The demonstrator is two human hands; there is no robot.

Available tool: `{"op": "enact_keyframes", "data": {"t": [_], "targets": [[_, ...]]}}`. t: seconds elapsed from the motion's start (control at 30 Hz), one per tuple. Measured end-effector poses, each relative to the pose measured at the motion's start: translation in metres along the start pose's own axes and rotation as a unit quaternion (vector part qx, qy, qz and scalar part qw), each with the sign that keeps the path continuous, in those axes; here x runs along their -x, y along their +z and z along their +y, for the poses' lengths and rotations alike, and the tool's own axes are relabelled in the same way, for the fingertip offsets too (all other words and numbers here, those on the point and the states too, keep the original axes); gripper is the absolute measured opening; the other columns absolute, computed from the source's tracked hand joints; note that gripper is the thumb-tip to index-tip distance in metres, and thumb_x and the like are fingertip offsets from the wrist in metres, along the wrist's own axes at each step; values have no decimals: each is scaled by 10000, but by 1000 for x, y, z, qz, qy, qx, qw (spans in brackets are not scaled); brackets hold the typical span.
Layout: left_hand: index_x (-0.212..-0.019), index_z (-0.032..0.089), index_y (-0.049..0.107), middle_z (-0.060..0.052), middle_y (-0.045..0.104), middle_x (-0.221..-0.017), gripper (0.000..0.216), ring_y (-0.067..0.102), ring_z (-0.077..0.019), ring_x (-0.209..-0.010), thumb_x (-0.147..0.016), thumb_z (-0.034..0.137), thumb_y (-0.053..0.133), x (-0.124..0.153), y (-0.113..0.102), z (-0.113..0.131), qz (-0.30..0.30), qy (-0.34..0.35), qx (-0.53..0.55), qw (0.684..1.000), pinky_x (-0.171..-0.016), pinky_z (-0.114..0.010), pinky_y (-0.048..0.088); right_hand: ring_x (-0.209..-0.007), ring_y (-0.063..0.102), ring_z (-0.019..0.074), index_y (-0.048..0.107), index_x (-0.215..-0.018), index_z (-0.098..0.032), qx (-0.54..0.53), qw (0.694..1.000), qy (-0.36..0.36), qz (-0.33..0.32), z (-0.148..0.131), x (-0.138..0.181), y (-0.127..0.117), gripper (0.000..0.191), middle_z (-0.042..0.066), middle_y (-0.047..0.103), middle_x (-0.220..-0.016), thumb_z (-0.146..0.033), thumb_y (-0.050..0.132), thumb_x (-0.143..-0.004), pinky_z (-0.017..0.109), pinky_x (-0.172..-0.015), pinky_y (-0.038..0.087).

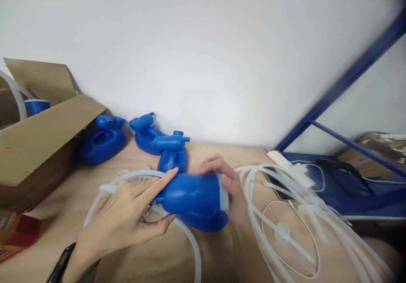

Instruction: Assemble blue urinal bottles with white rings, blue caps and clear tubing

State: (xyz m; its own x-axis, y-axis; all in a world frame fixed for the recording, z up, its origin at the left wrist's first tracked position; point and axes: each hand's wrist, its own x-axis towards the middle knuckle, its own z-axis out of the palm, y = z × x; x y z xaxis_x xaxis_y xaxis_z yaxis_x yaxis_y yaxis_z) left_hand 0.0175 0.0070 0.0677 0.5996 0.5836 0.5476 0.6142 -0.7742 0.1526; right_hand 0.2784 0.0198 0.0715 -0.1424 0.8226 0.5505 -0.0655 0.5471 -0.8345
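Observation:
A blue plastic vessel (193, 198) lies on its side on the wooden table (222, 257), held between both hands. My left hand (127, 217) pinches its narrow left end with thumb and fingers. At the wide right end, my right hand (230, 188) curls round a translucent white cap (223, 192). A translucent tube (190, 240) runs under the vessel and my left hand.
Three more blue vessels (101, 141) (147, 137) (173, 154) stand by the white wall. An open cardboard box (34, 147) fills the left side. A tangle of translucent tubes (292, 215) lies to the right, beside a blue metal rack (345, 80). A red packet (17, 236) sits at the front left.

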Motion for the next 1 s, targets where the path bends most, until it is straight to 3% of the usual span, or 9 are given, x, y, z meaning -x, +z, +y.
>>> {"op": "enact_keyframes", "data": {"t": [0.13, 0.3, 0.47, 0.57, 0.67, 0.77, 0.9, 1.0], "targets": [[-1661, 253, 382, -86, 789, -1084, 819, 790, -271, -847, -960, 490, 733, -4, 11, 1, 56, 15, -80, 995, -721, -348, 604, -993, 647, 246, 765, -1068, -243, 30, 998, -19, -51, -6, -1, -3, 384, 60, 665, -1059, -537, 520, -1041, 400, -929, 530], [-1572, 183, 486, -171, 742, -1303, 651, 789, -318, -988, -1023, 512, 603, -7, 14, 2, 51, 27, -107, 993, -760, -379, 616, -1110, 653, 251, 766, -1190, -275, 72, 992, -68, -77, -4, 0, -8, 489, 61, 674, -1152, -591, 406, -1095, 420, -1036, 524], [-1541, 161, 477, -175, 760, -1286, 545, 791, -305, -938, -1058, 412, 514, -11, 11, 0, 52, 45, -130, 989, -663, -356, 581, -1297, 612, 228, 704, -1373, -322, 192, 980, 10, -42, -4, 3, -9, 469, 52, 629, -1366, -488, 326, -1150, 411, -1168, 450], [-1508, 112, 475, -200, 761, -1283, 523, 783, -324, -1020, -1066, 392, 477, -14, 12, 4, 53, 72, -131, 987, -708, -372, 598, -1219, 673, 209, 662, -1440, -324, 122, 988, 62, -65, -4, 6, -7, 461, 50, 675, -1322, -468, 330, -1154, 383, -1109, 513], [-1467, 73, 490, -223, 757, -1278, 483, 770, -334, -1057, -1055, 323, 450, -16, 14, 11, 52, 86, -147, 984, -696, -380, 592, -1171, 706, 219, 607, -1499, -317, 39, 996, 66, -50, -7, 11, 0, 447, 55, 729, -1202, -457, 370, -1147, 389, -1058, 551], [-1473, 83, 515, -200, 760, -1253, 476, 755, -321, -1016, -1051, 282, 426, -17, 16, 15, 49, 100, -177, 978, -642, -359, 561, -1181, 700, 218, 619, -1481, -354, 50, 997, 43, -26, -13, 14, 8, 404, 40, 739, -1188, -420, 414, -1139, 387, -1084, 531], [-1449, 87, 568, -189, 756, -1218, 455, 718, -287, -940, -1113, 329, 379, -15, 14, 12, 68, 121, -212, 967, -643, -334, 537, -1222, 672, 238, 692, -1405, -310, 94, 994, 2, -46, -20, 14, 15, 409, 60, 712, -1272, -384, 393, -1136, 399, -1112, 515], [-1382, 89, 607, -195, 750, -1224, 399, 706, -283, -929, -1123, 287, 377, -10, 11, 14, 85, 119, -235, 961, -649, -335, 534, -1233, 669, 245, 661, -1449, -317, 80, 994, -25, -68, -18, 14, 17, 418, 54, 697, -1309, -368, 396, -1131, 409, -1114, 521]]}}
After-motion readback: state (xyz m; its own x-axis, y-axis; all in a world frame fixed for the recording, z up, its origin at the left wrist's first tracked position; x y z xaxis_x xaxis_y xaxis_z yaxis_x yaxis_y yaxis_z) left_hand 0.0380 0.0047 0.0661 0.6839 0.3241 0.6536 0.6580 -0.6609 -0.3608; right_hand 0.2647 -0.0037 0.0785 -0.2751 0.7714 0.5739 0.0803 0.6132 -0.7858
